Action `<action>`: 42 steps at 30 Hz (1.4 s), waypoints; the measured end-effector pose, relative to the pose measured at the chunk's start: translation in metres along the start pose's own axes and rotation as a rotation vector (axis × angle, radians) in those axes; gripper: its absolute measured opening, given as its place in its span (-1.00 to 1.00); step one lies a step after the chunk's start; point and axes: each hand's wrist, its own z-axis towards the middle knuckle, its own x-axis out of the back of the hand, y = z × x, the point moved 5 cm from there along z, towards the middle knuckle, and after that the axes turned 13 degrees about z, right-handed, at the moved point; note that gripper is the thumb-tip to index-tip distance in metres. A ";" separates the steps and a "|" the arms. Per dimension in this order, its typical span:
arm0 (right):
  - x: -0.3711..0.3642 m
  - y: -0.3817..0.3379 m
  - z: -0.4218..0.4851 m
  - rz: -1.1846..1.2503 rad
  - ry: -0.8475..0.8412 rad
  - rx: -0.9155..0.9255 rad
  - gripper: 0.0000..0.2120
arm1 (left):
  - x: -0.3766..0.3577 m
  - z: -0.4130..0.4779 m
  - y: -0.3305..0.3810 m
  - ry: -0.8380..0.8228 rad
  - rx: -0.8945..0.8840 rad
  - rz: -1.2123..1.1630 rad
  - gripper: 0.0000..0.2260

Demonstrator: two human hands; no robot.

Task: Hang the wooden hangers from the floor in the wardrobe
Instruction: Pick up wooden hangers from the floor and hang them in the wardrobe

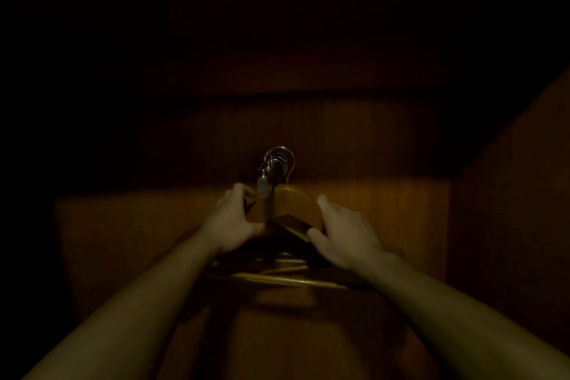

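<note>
We find the wooden hangers (290,207) bunched inside the dim wardrobe (401,210), with their metal hooks (277,160) clustered above. The left hand (234,219) grips the bunch's left side with curled fingers. The right hand (345,234) clasps its right side between thumb and fingers.

The left forearm (138,311) and the right forearm (447,308) are being shown bare along their visible length, each being seen as broad low in the view and narrowing towards the wrist. The left grip (229,222) and the right grip (345,234) are likewise being shown bare, their knuckles and thumbs being picked out only faintly by dim, warm light. Finer detail is being lost to the darkness.
</note>
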 end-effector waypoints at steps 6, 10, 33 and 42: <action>0.002 0.005 -0.004 0.031 -0.058 0.003 -0.69 | 0.004 -0.018 0.016 -0.218 0.015 -0.429 -0.55; 0.010 0.010 -0.003 0.104 -0.015 0.009 -0.73 | 0.022 -0.010 0.021 -0.084 0.109 -0.580 -0.70; 0.004 0.064 -0.015 0.134 -0.062 -0.107 -0.68 | 0.006 0.010 0.024 -0.052 0.152 -0.500 -0.88; 0.011 0.051 -0.013 0.162 -0.052 -0.072 -0.81 | 0.003 0.007 0.022 -0.005 0.121 -0.480 -0.85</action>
